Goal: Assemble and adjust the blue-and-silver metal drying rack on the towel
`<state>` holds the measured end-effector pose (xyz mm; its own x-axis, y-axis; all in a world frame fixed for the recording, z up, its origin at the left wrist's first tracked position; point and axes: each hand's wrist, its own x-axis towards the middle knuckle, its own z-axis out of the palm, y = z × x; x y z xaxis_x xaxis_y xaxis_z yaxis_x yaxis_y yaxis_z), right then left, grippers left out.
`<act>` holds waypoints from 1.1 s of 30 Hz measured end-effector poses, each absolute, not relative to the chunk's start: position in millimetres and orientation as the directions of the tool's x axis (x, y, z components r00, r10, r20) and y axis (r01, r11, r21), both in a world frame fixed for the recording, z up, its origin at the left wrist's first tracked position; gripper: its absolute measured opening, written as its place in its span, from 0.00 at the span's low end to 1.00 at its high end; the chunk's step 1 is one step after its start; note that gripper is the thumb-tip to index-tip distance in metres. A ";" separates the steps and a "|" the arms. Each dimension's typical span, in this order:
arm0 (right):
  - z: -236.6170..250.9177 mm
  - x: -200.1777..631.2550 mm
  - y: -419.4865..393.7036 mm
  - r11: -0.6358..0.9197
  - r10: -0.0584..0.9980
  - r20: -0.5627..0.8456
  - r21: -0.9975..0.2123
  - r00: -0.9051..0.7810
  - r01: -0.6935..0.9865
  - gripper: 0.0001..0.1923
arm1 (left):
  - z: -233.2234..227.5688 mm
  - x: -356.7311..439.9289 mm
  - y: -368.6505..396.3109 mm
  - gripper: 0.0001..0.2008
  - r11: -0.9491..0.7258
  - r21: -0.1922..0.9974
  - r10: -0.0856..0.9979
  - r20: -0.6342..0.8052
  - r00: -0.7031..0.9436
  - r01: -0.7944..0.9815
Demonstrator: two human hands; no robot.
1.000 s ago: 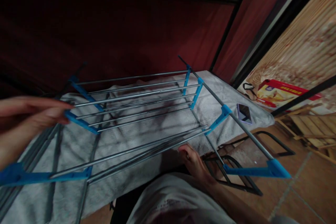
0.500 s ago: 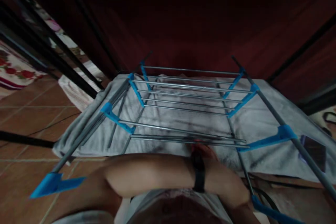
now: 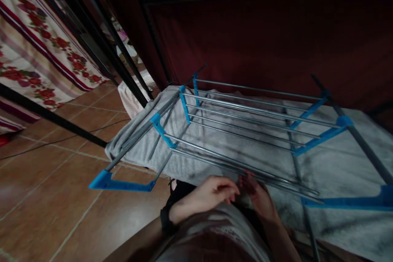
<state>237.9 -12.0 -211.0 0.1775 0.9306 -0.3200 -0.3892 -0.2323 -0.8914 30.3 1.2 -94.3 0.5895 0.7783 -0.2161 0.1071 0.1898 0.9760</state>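
Drying rack of grey metal rods and blue plastic joints stands over a grey towel spread on the tiled floor, in front of a dark red wall. From the head view we see our left hand and right hand together at the rack's near edge, fingers loosely curled just below the closest rods; we cannot tell whether either grips a rod. A black band sits on our left wrist. A floral cloth hangs at far left behind black bars.
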 end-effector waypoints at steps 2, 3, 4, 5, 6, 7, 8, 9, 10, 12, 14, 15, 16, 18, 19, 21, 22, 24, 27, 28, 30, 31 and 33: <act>-209.2 237.2 -13.2 -0.247 0.926 -0.347 -0.856 0.151 -0.455 0.22 | -113.2 -3.8 3.9 0.14 0.220 0.975 0.942 -0.222 0.251 0.038; -208.8 237.2 -13.8 -0.251 0.919 -0.364 -0.834 0.148 -0.492 0.21 | -123.1 -19.6 5.9 0.14 0.209 0.978 0.976 -0.208 0.060 -0.001; -208.6 237.2 -14.4 -0.245 0.912 -0.377 -0.816 0.160 -0.524 0.19 | -132.5 -34.5 8.0 0.14 0.183 0.982 0.974 -0.186 -0.127 -0.035; -208.4 237.3 -14.7 -0.237 0.906 -0.387 -0.802 0.174 -0.548 0.18 | -140.8 -48.2 10.3 0.14 0.145 0.988 0.943 -0.156 -0.295 -0.059; -208.1 237.4 -14.8 -0.230 0.901 -0.392 -0.795 0.187 -0.561 0.17 | -147.8 -60.2 12.7 0.14 0.102 0.993 0.894 -0.121 -0.432 -0.067; -207.7 237.4 -14.6 -0.225 0.898 -0.395 -0.792 0.195 -0.568 0.16 | -153.3 -70.1 15.3 0.13 0.065 0.995 0.837 -0.093 -0.539 -0.071; -207.3 237.3 -14.3 -0.221 0.896 -0.396 -0.790 0.200 -0.572 0.16 | -157.2 -77.7 18.4 0.13 0.036 0.996 0.786 -0.079 -0.613 -0.082; -206.7 237.0 -13.8 -0.220 0.895 -0.397 -0.790 0.204 -0.572 0.16 | -159.6 -82.7 22.1 0.14 0.017 0.994 0.750 -0.082 -0.656 -0.104; -206.2 236.8 -13.4 -0.223 0.893 -0.400 -0.792 0.207 -0.568 0.17 | -161.0 -85.4 26.7 0.15 0.005 0.990 0.732 -0.102 -0.673 -0.144; -205.8 236.5 -12.7 -0.237 0.886 -0.412 -0.796 0.212 -0.557 0.16 | -161.5 -84.7 37.9 0.19 -0.011 0.965 0.739 -0.169 -0.652 -0.263; -206.1 237.4 -12.6 -0.251 0.878 -0.424 -0.802 0.221 -0.542 0.16 | -161.0 -79.7 50.5 0.23 -0.023 0.925 0.764 -0.228 -0.604 -0.378; -206.5 238.6 -12.9 -0.254 0.876 -0.426 -0.807 0.227 -0.533 0.17 | -160.9 -76.9 56.4 0.24 -0.034 0.909 0.767 -0.244 -0.593 -0.416; -206.9 240.3 -13.6 -0.262 0.876 -0.427 -0.813 0.226 -0.520 0.17 | -161.2 -74.4 61.5 0.24 -0.045 0.897 0.764 -0.252 -0.594 -0.439; -206.3 244.2 -16.4 -0.321 0.880 -0.441 -0.824 0.174 -0.467 0.20 | -162.6 -71.0 68.7 0.25 -0.071 0.891 0.753 -0.247 -0.610 -0.448; -205.0 245.8 -18.3 -0.369 0.883 -0.454 -0.828 0.119 -0.424 0.22 | -163.8 -70.1 70.7 0.25 -0.078 0.892 0.752 -0.241 -0.613 -0.446; -198.9 245.8 -22.6 -0.447 0.883 -0.469 -0.843 0.000 -0.299 0.26 | -166.9 -69.4 72.1 0.24 -0.072 0.892 0.760 -0.242 -0.604 -0.447; -194.0 243.2 -24.3 -0.452 0.890 -0.454 -0.863 -0.046 -0.225 0.26 | -168.7 -69.4 72.1 0.24 -0.059 0.892 0.766 -0.248 -0.593 -0.449; -181.0 231.5 -24.6 -0.382 0.921 -0.373 -0.921 -0.116 -0.071 0.24 | -171.8 -69.4 71.5 0.23 -0.044 0.894 0.771 -0.253 -0.585 -0.445; -160.2 198.2 -13.9 -0.121 0.967 -0.143 -0.986 -0.212 0.111 0.18 | -174.6 -69.1 71.2 0.24 -0.051 0.897 0.772 -0.244 -0.587 -0.439; -155.1 184.3 -7.4 -0.002 0.971 -0.039 -0.988 -0.238 0.152 0.16 | -175.0 -69.0 71.1 0.24 -0.054 0.897 0.775 -0.240 -0.584 -0.440; -149.6 155.3 8.6 0.241 0.931 0.157 -0.942 -0.329 0.234 0.16 | -175.0 -69.2 70.6 0.24 -0.054 0.896 0.784 -0.235 -0.575 -0.440; -149.2 141.1 17.5 0.337 0.899 0.222 -0.901 -0.376 0.274 0.18 | -175.0 -69.5 70.2 0.24 -0.057 0.896 0.789 -0.230 -0.570 -0.441; -151.4 114.4 35.4 0.473 0.842 0.302 -0.811 -0.447 0.343 0.22 | -175.0 -70.4 69.1 0.24 -0.063 0.894 0.801 -0.220 -0.557 -0.443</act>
<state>114.4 35.4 -151.4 -0.4468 0.8421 0.3020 0.3435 0.4731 -0.8113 -70.4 69.1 -175.0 -0.5573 0.8007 -0.2199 -0.4432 -0.0630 0.8942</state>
